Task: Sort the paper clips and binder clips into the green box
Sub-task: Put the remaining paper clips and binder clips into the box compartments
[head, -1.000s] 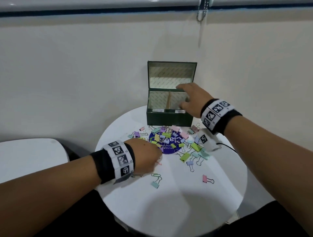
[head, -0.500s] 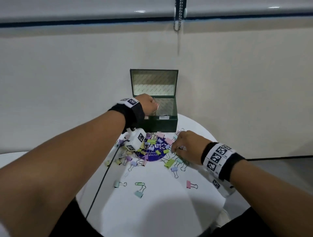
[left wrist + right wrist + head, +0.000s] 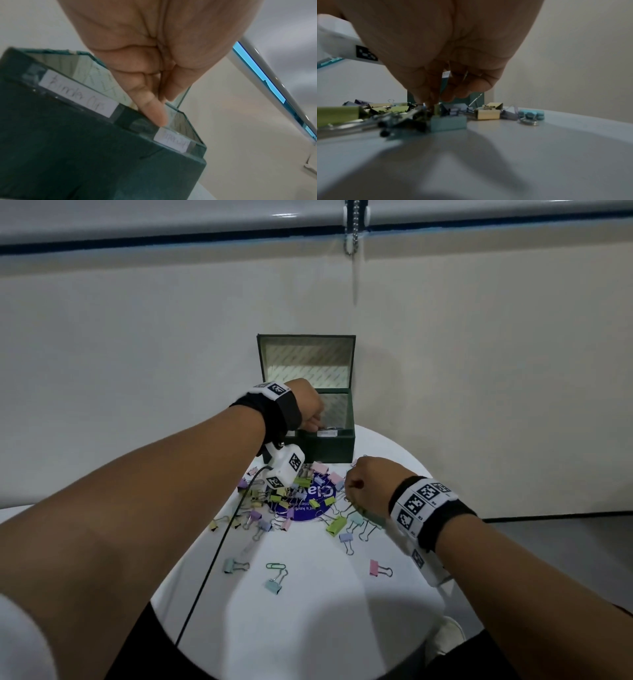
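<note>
The green box (image 3: 325, 446) stands open at the back of the round white table (image 3: 308, 618). Its front rim carries a "Binder Clips" label (image 3: 78, 93) and a second label (image 3: 173, 141). My left hand (image 3: 310, 410) hangs over the box with thumb and forefinger (image 3: 154, 111) together, pointing down beside the second label; no clip shows between them. My right hand (image 3: 366, 486) is down on the right side of the pile of pastel clips (image 3: 301, 498). Its curled fingertips (image 3: 435, 104) pinch a clip above a teal binder clip (image 3: 447, 123).
A blue round sticker (image 3: 308, 508) lies under the pile. Loose near the front are a pink binder clip (image 3: 376, 567), a green paper clip (image 3: 275, 566) and two teal binder clips (image 3: 274, 585). A black cable (image 3: 212, 559) crosses the table's left side. The wall is close behind the box.
The hands swapped places: my left went from the pile up to the box, my right came from the box down to the pile. The paper clip seen in my left hand no longer shows.
</note>
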### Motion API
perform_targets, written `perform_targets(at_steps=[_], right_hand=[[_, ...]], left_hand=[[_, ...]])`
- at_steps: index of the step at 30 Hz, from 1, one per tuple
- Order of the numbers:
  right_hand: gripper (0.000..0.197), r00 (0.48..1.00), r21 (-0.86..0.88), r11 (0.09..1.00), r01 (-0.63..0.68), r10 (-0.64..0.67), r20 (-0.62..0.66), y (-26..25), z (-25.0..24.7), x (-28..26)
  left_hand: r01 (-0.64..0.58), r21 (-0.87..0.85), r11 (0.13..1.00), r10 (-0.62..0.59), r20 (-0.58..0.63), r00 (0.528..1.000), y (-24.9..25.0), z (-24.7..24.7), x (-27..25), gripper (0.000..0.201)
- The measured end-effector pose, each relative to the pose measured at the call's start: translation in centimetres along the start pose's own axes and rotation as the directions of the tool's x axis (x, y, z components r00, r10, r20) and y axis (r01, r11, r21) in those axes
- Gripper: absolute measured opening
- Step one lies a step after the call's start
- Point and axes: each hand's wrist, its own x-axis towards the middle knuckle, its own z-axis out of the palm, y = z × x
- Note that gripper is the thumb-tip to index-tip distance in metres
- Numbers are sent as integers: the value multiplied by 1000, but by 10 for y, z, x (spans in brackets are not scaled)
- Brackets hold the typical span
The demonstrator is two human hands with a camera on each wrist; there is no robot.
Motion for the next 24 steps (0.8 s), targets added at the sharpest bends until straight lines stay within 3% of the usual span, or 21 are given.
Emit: perform_targets(at_steps=[5,7,10,12,15,17,21,24], right_hand=[[26,999,28,999,31,-32,28,-3,-3,-1],[27,997,23,998,52,-53,57,-4,-3,-2],[28,997,-2,998,56,-56,54,-3,-2,-2],[28,998,-38,998,55,-54,34,-4,-1,0],[24,998,-47,997,53,-52,18,-5,0,3],[21,998,-29,998,53,-53,22,-5,0,4],[18,1000,-56,998,18,-17,5,-3,2,7],[17,1000,-78,997,0,-1,-20,0,4,10]], left_hand=[[-45,72,996,42,52,998,-1,1,-7,31],[-136,97,986,134,27,991,-2,-5,-14,35],[-354,350,867,385,-19,923,-4,-17,-41,21],[-438,485,757,438,121,891,-11,-20,-70,8],[-535,627,566,312,438,843,-38,-20,-110,5],[-595,660,458,232,558,797,-62,-18,-127,8],[-624,633,457,193,614,765,-93,-9,-149,28],[-674,636,375,237,637,733,-100,0,-159,18]])
